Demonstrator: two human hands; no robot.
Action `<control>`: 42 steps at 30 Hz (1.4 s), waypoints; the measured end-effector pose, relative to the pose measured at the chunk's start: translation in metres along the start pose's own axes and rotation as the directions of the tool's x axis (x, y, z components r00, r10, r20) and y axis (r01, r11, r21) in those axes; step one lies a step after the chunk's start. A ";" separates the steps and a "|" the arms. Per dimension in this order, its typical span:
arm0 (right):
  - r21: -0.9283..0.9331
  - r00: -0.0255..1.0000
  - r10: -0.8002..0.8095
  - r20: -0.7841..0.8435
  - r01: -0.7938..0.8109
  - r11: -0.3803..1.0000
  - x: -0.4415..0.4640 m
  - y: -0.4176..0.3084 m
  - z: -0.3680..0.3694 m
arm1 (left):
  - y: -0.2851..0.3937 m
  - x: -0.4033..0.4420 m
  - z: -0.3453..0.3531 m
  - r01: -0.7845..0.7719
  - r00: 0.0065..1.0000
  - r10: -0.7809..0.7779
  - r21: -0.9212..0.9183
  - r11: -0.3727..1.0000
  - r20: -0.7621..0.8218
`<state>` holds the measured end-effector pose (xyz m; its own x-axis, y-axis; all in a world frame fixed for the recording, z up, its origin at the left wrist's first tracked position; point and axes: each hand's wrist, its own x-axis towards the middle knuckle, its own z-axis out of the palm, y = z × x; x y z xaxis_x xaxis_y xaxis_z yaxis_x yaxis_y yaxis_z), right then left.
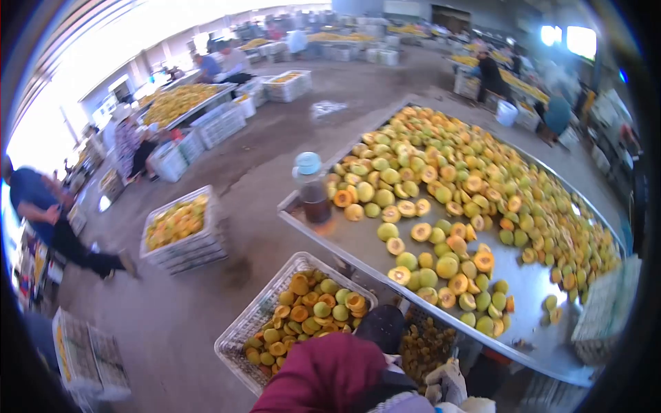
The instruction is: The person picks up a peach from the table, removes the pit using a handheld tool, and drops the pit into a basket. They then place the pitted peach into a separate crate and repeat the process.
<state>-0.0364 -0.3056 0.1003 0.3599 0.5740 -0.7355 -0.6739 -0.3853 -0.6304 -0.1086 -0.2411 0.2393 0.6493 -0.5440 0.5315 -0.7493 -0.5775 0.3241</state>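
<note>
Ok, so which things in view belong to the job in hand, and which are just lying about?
Seemingly part of the job:
- halved fruit
- metal table under it
- white crate of fruit beside the knee

Apparently just lying about:
- blue-lidded jug on the table's corner
- white bucket on the floor beyond

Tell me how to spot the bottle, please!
Find the big metal table heaped with stone fruit. Look near its left corner. The bottle stands there, with a pale-blue lid and dark brown liquid inside, unlike the round yellow and green fruit beside it.
</note>
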 end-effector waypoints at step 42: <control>0.346 0.917 -0.383 -0.110 0.397 0.850 0.009 -0.032 -0.004 | -0.117 -0.100 0.039 0.095 0.383 -0.920 -0.994 -0.050 0.083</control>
<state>-0.0086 -0.2911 0.1126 0.6593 0.5945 -0.4604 -0.6537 0.1505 -0.7417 -0.0806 -0.1434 0.1177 0.9489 0.2723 -0.1596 -0.0305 0.5824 0.8123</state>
